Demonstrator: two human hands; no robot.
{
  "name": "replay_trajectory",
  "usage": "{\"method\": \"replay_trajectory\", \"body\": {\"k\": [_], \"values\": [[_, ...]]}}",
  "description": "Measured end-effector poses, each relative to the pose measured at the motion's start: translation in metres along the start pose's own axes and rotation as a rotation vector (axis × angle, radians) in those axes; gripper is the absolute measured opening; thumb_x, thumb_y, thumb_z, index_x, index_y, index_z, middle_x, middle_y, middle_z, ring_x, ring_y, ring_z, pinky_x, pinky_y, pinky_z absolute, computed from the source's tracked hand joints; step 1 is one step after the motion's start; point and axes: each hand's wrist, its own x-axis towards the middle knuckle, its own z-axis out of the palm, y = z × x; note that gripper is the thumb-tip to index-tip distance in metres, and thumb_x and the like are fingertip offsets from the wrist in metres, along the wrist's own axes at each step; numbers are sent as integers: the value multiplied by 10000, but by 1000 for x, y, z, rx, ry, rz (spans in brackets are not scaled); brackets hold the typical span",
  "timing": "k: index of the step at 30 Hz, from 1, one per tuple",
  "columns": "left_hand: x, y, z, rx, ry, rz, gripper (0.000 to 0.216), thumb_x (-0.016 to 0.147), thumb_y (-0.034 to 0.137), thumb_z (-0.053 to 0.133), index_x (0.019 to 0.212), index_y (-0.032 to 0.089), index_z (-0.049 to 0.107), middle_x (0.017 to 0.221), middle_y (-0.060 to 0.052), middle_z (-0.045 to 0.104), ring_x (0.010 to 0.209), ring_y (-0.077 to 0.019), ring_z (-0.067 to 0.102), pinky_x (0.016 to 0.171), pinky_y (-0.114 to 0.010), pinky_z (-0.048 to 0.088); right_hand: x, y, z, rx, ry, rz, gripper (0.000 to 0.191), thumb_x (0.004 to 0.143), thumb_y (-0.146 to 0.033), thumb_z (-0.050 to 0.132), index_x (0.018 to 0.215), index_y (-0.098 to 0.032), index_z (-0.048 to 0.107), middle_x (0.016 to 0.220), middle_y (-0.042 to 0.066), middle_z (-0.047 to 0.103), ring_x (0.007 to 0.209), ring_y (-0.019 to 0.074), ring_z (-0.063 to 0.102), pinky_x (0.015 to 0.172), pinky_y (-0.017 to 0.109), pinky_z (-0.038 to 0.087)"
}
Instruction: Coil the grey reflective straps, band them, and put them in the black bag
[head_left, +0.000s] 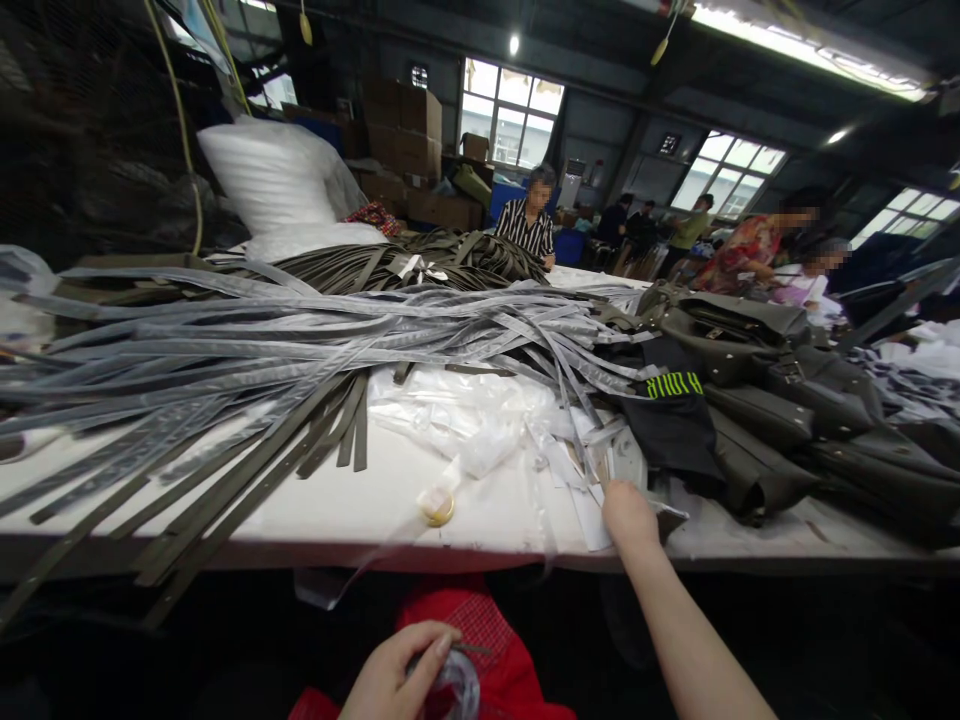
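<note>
Dozens of long, flat straps sprawl over the white table (300,515): many plastic-sleeved straps (300,350) look cloudy grey, while bare olive straps (361,430) hang over the near edge. Low before the red garment (480,625), the left hand (397,675) has thumb and forefinger clamped on a curled clear plastic piece (466,685) with a thin dark edge. The right hand (630,515) reaches to white papers (592,515) beside dark olive bags (750,465); its fingertips are hidden, so I cannot tell their grip.
</note>
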Motion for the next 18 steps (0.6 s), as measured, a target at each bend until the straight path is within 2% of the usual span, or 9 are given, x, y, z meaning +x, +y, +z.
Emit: {"method": "replay_trajectory", "body": {"k": [4,6,9,12,14,16,18], "values": [[-5,3,-4,-35,-35,-39,479,852,600,467,987,221,728,868,-49,731,624,-185,618,578,-257,518,-11,10,-15,-40,4,9,426,876,-19,281,835,-109,696,829,194,686,745,278,695,613,342,496],[-7,7,-7,-37,-55,-10,456,878,568,454,965,207,718,888,-46,724,696,-189,630,635,-252,513,-23,17,-26,-46,45,29,366,873,-57,332,889,-105,695,847,193,686,749,290,687,616,358,495],[-10,12,-11,-37,-71,50,415,908,518,448,903,189,700,856,-37,705,788,-192,629,729,-249,492,-43,25,-44,39,197,5,312,874,-149,420,1057,-124,671,940,165,690,757,278,671,649,362,492],[-11,12,-11,-69,-96,14,423,916,521,433,914,172,672,763,-13,649,609,-148,570,597,-233,462,-59,18,-53,323,357,-144,302,910,-254,432,1090,-165,658,995,126,687,820,256,657,713,351,498],[-11,12,-10,-91,-98,-11,423,913,526,437,926,166,660,753,-4,624,543,-127,529,533,-224,434,-69,4,-50,538,421,-279,300,932,-297,423,1061,-168,662,976,114,684,883,242,647,790,340,499],[-12,13,-9,-103,-97,-15,419,911,526,444,921,164,656,749,1,610,531,-120,522,518,-219,425,-77,-15,-39,628,421,-395,322,950,-288,399,1085,-165,664,988,115,681,932,227,638,858,327,485],[-13,13,-9,-112,-93,-22,424,909,532,444,912,163,652,728,6,592,515,-117,518,506,-217,420,-83,-31,-26,581,379,-450,352,963,-248,366,1134,-173,664,1026,115,678,962,219,632,887,319,469]]}}
